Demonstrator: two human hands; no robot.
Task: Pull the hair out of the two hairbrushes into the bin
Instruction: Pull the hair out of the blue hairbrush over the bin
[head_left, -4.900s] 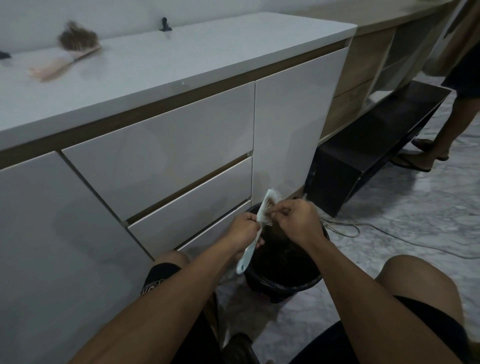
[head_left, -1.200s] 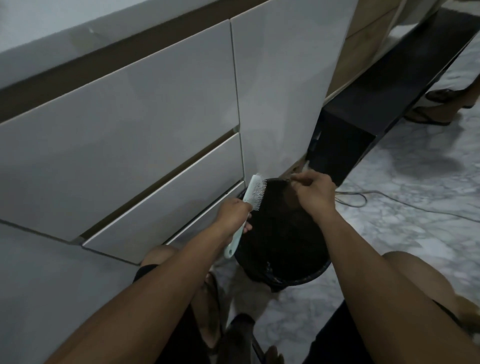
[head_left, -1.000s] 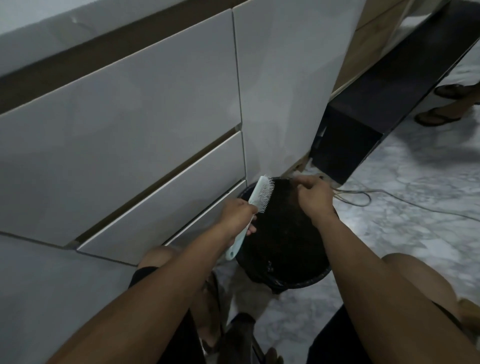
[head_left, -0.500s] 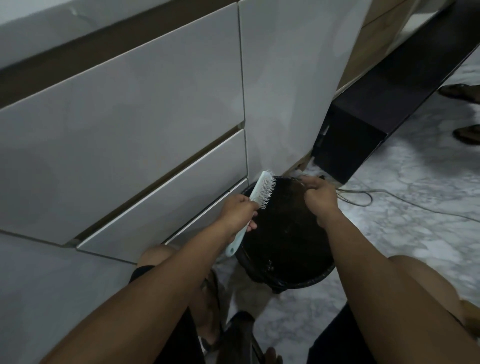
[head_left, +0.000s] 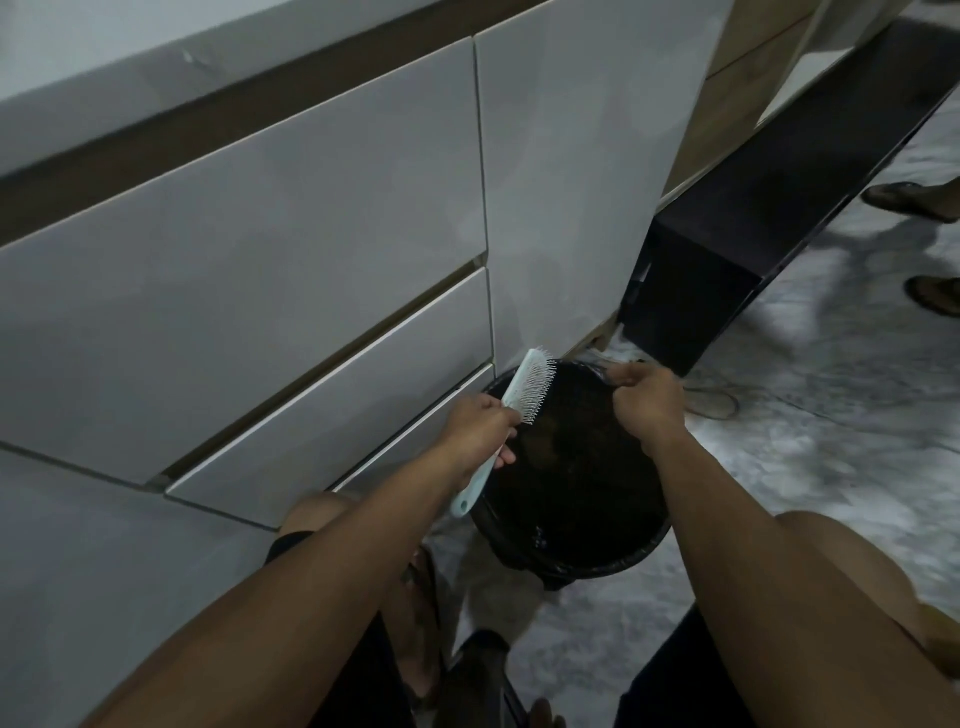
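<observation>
My left hand (head_left: 480, 426) grips the handle of a pale blue hairbrush (head_left: 530, 387). The brush is tilted up over the near left rim of the black bin (head_left: 597, 569), its white bristles facing right, and they look free of hair. My right hand (head_left: 644, 400) hovers over the bin's far rim with its fingers pinched together. I cannot make out anything between them against the dark bin. Dark brownish hair lies inside the bin. The second hairbrush is out of view.
White cabinet drawers (head_left: 311, 249) rise right behind the bin on the left. A black bench (head_left: 779, 197) stands at the right rear, with a cable (head_left: 717, 400) on the marble floor. Another person's sandalled feet (head_left: 914, 200) are at the far right. My knees flank the bin.
My right hand left the brush and moved to the bin's far rim with its fingers pinched. The hair seen on the bristles 4.9 s ago is gone. The brush stayed over the bin.
</observation>
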